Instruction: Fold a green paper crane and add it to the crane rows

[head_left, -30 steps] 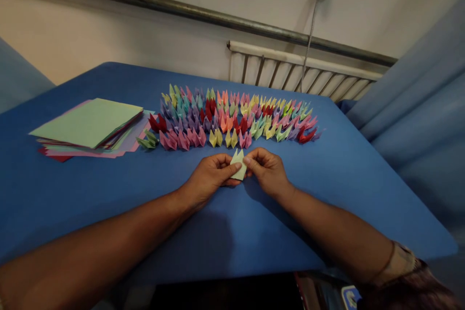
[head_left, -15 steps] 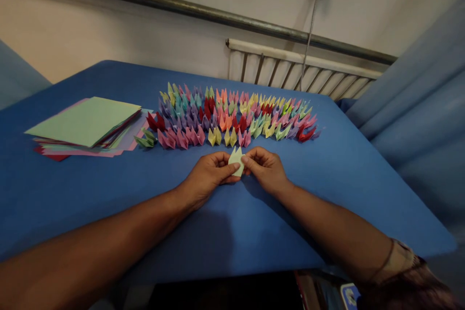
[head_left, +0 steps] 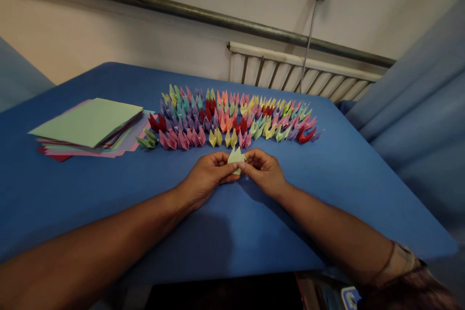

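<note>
Between my two hands is a pale green folded paper crane (head_left: 237,156), its pointed tips upward. My left hand (head_left: 212,170) is closed on its left side, thumb across the front. From the right, my right hand (head_left: 265,170) pinches it, and the two thumb tips meet low on the paper. The fingers behind the paper are partly hidden. Just beyond my hands stand rows of folded paper cranes (head_left: 227,118) in pink, red, yellow, purple, blue and green. A pink crane (head_left: 245,140) in the front row is nearest to the held one.
A stack of coloured paper sheets (head_left: 87,123) lies on the left of the blue-covered table (head_left: 174,247). A wall with a pipe (head_left: 203,17) and a radiator (head_left: 276,65) is behind the table. A blue curtain (head_left: 417,106) hangs at the right.
My right thumb has slid down and left along the pale green paper to meet my left thumb. A point of the paper now shows at its right side. My left hand has barely moved.
</note>
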{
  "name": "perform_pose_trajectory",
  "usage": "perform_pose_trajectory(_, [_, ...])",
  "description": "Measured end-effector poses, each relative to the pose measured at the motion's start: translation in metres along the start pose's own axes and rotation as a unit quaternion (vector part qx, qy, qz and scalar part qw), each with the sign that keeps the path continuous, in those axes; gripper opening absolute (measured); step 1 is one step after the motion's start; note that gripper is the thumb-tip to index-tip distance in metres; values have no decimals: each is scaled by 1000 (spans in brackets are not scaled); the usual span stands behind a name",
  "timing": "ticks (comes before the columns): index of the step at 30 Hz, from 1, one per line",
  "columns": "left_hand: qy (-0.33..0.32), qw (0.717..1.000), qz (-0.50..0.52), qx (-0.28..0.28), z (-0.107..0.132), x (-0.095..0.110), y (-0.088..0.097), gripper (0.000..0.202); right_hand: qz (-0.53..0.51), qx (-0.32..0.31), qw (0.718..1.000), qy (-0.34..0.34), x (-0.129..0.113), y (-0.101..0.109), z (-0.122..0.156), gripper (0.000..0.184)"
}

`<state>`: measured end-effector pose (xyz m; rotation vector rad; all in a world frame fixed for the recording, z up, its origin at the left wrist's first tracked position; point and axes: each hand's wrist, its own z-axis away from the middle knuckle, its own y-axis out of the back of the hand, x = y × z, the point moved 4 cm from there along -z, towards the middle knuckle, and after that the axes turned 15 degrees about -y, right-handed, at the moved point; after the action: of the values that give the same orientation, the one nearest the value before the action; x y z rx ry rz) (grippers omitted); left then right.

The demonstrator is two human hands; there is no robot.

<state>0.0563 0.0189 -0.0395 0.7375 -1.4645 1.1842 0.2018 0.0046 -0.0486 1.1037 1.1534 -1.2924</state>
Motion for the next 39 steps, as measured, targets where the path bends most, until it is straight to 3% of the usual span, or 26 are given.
perform_pose_trajectory(9, [-3,998,52,-22,-2,2,2,24,23,9,1000,0,-3,5,-1,27])
perform_pose_trajectory(18, [9,999,23,-27,-2,-4,2,29,28,27,999,23,-2,7,-1,24])
perform_pose_trajectory(21, [-17,1000,-13,-12,-3,-4,4,28,29,34,998,34,-2,7,-1,22])
perform_pose_trajectory(26, [-114,986,-119,26,-7,5,9,23,98,104,984,110,-15,9,12,23])
perform_pose_trajectory(31, [-191,964,-184,8,-6,11,7,21,192,80,966,155,-22,-1,23,26])
perform_pose_trajectory(34, [-207,961,-184,-21,-4,9,5,18,221,85,959,155,-21,-4,24,20])
perform_pose_trajectory(39, [-193,964,-182,-5,-5,9,5,20,211,89,962,147,-19,-2,21,12])
